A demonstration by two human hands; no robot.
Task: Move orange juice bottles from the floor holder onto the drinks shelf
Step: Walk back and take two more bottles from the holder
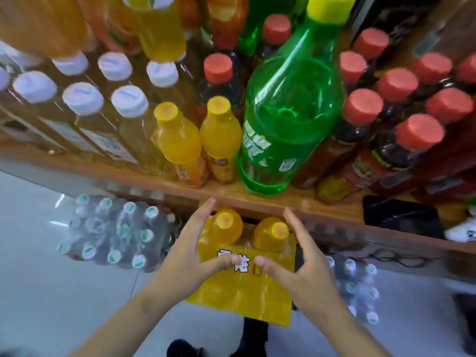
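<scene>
A yellow shrink-wrapped pack (242, 292) lies on the floor below the shelf edge, with two orange juice bottles (228, 226) (273, 234) showing at its far end. My left hand (195, 243) hovers open over the left bottle, fingers spread. My right hand (301, 256) hovers open beside the right bottle. Neither hand grips anything. Two more orange juice bottles (177, 137) (220, 132) stand on the wooden drinks shelf (257, 199), left of a big green bottle (288, 112).
White-capped bottles (82, 99) fill the shelf's left side and red-capped dark bottles (417, 135) its right. Packs of water bottles (113, 235) (358, 287) lie on the floor on both sides of the yellow pack. A black object (401, 217) rests under the shelf at right.
</scene>
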